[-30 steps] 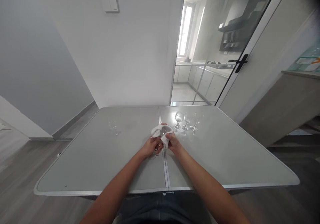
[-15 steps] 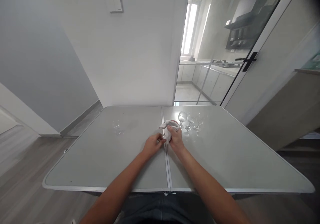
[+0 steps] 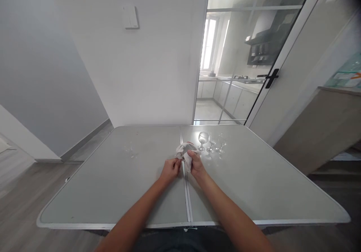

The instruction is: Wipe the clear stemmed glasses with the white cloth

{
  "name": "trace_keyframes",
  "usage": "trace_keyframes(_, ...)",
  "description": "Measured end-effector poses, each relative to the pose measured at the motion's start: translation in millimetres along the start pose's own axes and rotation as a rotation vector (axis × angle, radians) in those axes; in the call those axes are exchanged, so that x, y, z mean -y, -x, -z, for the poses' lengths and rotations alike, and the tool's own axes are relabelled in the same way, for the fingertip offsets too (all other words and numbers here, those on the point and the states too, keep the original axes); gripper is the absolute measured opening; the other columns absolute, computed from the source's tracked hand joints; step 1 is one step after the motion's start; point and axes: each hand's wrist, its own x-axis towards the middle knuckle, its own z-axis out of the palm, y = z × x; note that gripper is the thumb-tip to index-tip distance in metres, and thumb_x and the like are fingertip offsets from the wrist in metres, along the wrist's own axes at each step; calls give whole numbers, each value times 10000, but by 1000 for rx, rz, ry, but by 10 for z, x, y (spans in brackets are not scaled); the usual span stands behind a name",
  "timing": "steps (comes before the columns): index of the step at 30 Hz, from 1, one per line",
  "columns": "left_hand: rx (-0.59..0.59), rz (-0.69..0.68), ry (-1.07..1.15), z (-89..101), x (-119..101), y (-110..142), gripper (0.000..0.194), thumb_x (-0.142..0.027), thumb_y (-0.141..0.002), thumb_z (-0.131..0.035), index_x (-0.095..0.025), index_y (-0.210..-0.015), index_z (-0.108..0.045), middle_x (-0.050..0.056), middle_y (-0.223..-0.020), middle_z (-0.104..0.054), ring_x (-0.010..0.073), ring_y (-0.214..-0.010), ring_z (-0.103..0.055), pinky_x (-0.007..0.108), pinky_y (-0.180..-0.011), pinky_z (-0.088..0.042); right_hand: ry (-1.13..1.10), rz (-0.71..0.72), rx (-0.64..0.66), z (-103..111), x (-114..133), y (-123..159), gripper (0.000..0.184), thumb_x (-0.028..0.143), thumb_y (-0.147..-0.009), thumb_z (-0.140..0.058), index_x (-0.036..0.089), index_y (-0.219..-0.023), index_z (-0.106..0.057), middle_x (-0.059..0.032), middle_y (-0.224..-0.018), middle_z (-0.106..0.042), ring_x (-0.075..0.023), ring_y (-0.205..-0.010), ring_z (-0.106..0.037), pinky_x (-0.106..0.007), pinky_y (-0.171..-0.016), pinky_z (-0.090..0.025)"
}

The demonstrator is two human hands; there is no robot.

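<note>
Pale wall (image 3: pixel 158 75) and glazed door (image 3: pixel 220 90) stand beyond the grey table (image 3: pixel 254 195); over its middle my right hand (image 3: pixel 196 165) is clamped on a white cloth (image 3: pixel 187 161), my left hand (image 3: pixel 170 169) at the cloth's left edge, its hold too small to tell, three stemmed glasses (image 3: pixel 203 137) just beyond, rightward

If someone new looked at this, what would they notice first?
Probably the white cloth, bunched up between the left hand and right hand, near the middle of the table. Next, three shiny stemmed glasses standing just beyond, to the right. The black door handle stands out too, at upper right.
</note>
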Motion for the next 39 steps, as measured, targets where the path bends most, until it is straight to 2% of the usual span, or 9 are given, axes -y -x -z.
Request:
trace_keyframes(3,-222,-178,-343,-28,24,3,391,-483,-921,-506,-203,-648,-500,72,-685,-568,185,-677,-529,299,-665,-431,53,168,-174,-50,-30,-68,428,274,-687,-821,236,-1052,-602,10,-829,-678,-149,-682,-644,-272,-614,-553)
trace_keyframes(5,-240,-183,-371,-51,20,10,379,-472,-909,-528,-207,-640,-493,76,-687,-569,188,-668,-526,304,-657,-419,75,167,-226,-35,-41,-100,430,279,-674,-836,222,-1028,-600,14,-796,-672,-148,-648,-630,-268,-584,-539)
trace_keyframes(12,358,277,526,12,-41,21,548,-686,-827,-574,-202,-623,-420,-41,-529,-383,106,-429,-410,246,-427,-377,-27,-68,93,109,13,-32,590,463,-579,-840,251,-1081,-612,-19,-810,-684,-181,-613,-626,-292,-505,-519)
trace_keyframes(15,465,335,686,33,-19,17,542,-652,-748,-694,-198,-642,-418,-65,-535,-340,84,-422,-371,230,-404,-381,-41,-98,202,110,21,16,658,519,-542,-837,258,-1102,-612,-36,-829,-687,-201,-651,-650,-287,-492,-513)
trace_keyframes(19,181,177,359,-28,50,-11,555,-705,-835,-532,-204,-617,-432,-31,-513,-395,117,-426,-419,252,-430,-381,19,-40,67,27,-30,-17,482,463,-634,-820,244,-1020,-631,-23,-809,-690,-170,-611,-639,-276,-501,-525)
trace_keyframes(24,-256,-172,-265,7,102,-45,376,-485,-892,-526,-210,-636,-522,46,-633,-553,174,-623,-522,277,-608,-411,103,53,-157,-80,-138,-109,303,304,-649,-858,189,-833,-647,22,-676,-651,-114,-572,-597,-216,-538,-511)
trace_keyframes(27,-200,-148,-230,43,88,-33,385,-488,-885,-538,-206,-625,-516,37,-613,-546,160,-586,-502,262,-570,-390,73,0,-136,-16,-161,-92,288,310,-660,-847,184,-824,-645,16,-687,-669,-119,-572,-612,-225,-539,-521)
trace_keyframes(34,340,256,589,-66,16,-3,557,-702,-810,-587,-196,-630,-438,-54,-522,-384,105,-427,-422,219,-394,-345,-47,-150,228,234,-79,5,565,479,-623,-821,217,-1075,-605,-33,-807,-723,-215,-649,-695,-317,-534,-573)
trace_keyframes(39,54,75,169,-47,95,-39,529,-649,-863,-530,-198,-597,-456,-6,-534,-459,122,-463,-432,241,-455,-336,-21,-39,34,140,-168,-46,424,370,-680,-814,208,-1018,-618,-25,-820,-728,-173,-672,-683,-277,-595,-573)
